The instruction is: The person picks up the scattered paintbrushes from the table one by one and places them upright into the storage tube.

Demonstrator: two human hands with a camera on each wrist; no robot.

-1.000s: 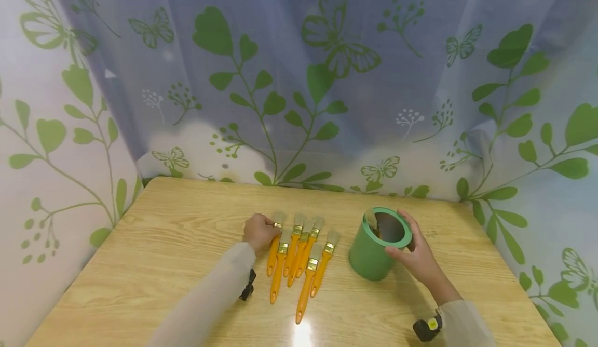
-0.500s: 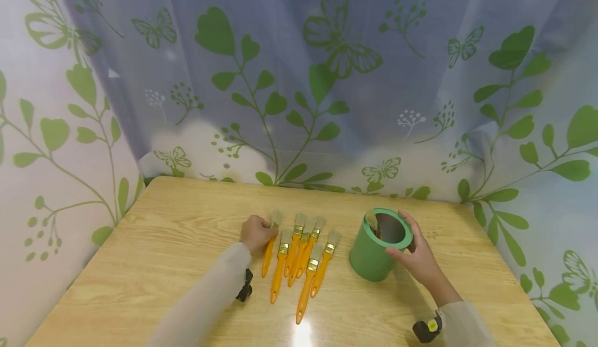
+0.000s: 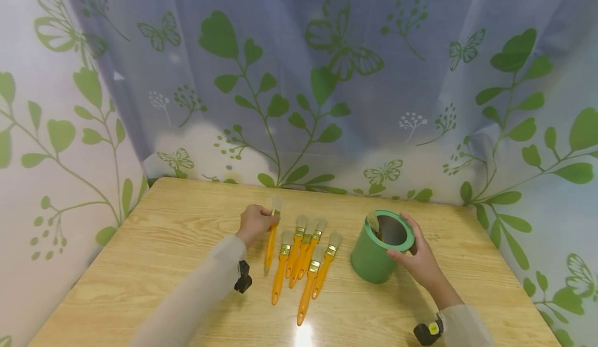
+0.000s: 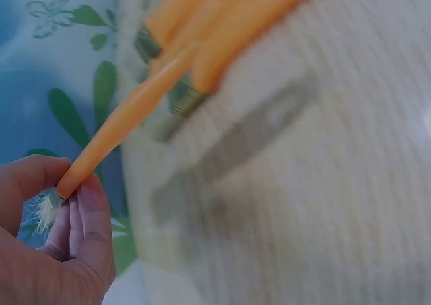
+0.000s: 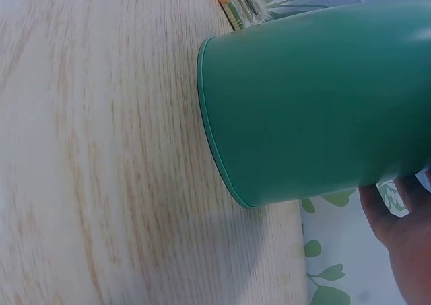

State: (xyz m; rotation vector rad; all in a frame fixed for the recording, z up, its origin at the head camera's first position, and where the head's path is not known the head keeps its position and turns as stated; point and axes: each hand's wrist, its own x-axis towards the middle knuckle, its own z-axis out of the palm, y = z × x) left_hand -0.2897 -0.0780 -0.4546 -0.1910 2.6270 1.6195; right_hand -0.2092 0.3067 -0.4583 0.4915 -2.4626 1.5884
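My left hand (image 3: pixel 254 223) pinches a paintbrush (image 3: pixel 270 245) with an orange handle close to its metal band, bristles pointing away. In the left wrist view the brush handle (image 4: pixel 128 116) slants over the table and its shadow lies apart from it, so it is lifted. With thumb and fingers spread around the upper side, my right hand (image 3: pixel 422 264) holds a green can (image 3: pixel 371 261) standing on the table. A brush (image 3: pixel 373 222) leans inside the can, bristles up at the rim; its handle is hidden. The right wrist view shows fingers (image 5: pixel 377 211) against the can wall.
Several more orange-handled paintbrushes (image 3: pixel 306 290) lie loosely grouped between the hands, some overlapping, bristles toward the back. The wooden table (image 3: pixel 187 217) ends at a curtain (image 3: pixel 289 144) printed with leaves and butterflies.
My left hand has drawn the leftmost brush slightly left of the others and raised it off the table. The right hand and the can have stayed in place.
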